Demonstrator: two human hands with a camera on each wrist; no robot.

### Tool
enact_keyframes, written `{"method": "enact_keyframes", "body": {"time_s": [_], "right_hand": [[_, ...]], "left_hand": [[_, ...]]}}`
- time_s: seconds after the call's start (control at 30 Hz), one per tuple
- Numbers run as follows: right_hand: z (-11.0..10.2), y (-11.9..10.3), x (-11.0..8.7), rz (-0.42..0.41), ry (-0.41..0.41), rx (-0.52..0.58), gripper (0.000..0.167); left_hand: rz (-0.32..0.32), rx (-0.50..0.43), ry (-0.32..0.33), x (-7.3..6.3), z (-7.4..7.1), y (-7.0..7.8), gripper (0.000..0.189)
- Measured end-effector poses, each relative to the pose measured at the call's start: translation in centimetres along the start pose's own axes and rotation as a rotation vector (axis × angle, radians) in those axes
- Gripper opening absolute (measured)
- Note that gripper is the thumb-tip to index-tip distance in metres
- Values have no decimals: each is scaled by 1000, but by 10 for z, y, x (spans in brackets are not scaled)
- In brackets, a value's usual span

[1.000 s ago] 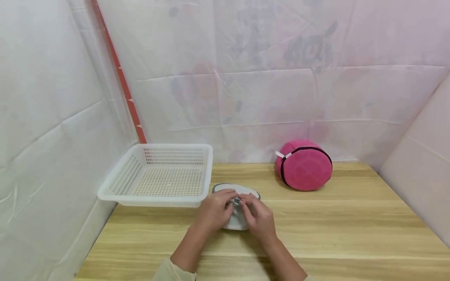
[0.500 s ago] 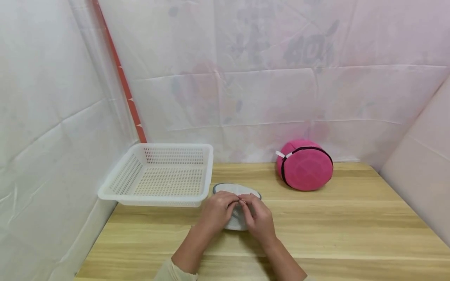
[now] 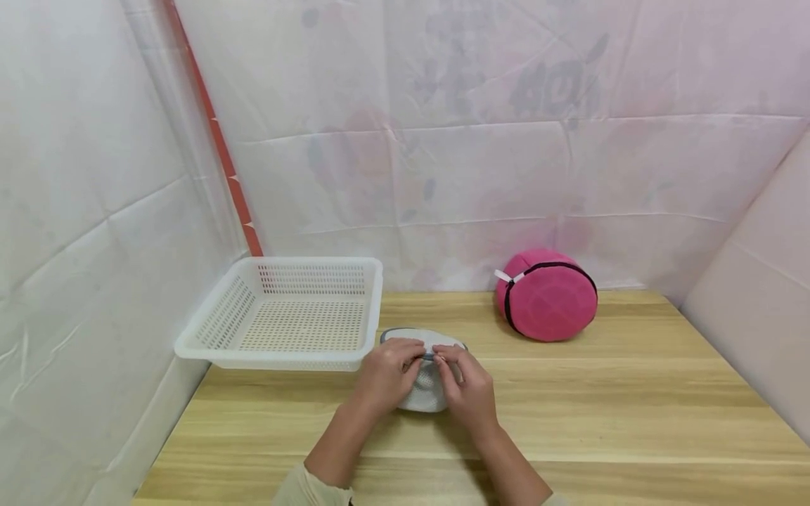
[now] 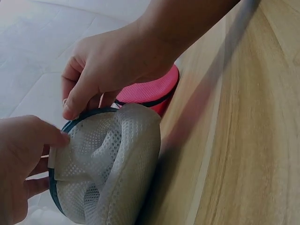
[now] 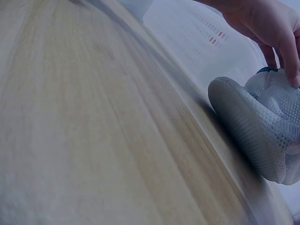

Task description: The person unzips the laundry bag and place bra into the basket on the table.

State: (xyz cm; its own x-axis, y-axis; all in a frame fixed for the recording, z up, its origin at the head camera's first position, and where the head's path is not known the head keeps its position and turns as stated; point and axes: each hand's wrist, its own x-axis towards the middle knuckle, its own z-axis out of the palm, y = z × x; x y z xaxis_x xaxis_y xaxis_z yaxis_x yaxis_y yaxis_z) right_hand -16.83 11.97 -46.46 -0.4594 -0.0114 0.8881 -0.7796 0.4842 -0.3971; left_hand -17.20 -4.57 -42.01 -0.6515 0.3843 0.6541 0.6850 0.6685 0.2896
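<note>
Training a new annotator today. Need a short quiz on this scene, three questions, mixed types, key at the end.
1. Which is farther right in the head view: the white basket or the pink bag?
2. True or false: the left hand and the right hand both grip the grey mesh bag.
3. Fill in the colour: the zipper band around the pink bag is ____.

Key:
1. The pink bag.
2. True.
3. Black.
</note>
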Motion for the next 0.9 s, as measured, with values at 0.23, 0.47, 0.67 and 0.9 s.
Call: {"method": "enact_keyframes", "body": {"time_s": [0.23, 0.47, 0.67, 0.9], "right_hand": [[1, -2, 2, -40, 18, 34, 28], [0, 0, 2, -22, -11, -9, 25], [1, 1, 1, -27, -19, -24, 21], [1, -2, 0, -1, 19, 6, 21]], "left_hand": [[89, 30, 27, 1, 7, 1, 15], [54, 6, 75, 2, 9, 2, 7], [33, -28, 69, 2, 7, 2, 10], [0, -54, 49, -1, 6, -1, 10]]}}
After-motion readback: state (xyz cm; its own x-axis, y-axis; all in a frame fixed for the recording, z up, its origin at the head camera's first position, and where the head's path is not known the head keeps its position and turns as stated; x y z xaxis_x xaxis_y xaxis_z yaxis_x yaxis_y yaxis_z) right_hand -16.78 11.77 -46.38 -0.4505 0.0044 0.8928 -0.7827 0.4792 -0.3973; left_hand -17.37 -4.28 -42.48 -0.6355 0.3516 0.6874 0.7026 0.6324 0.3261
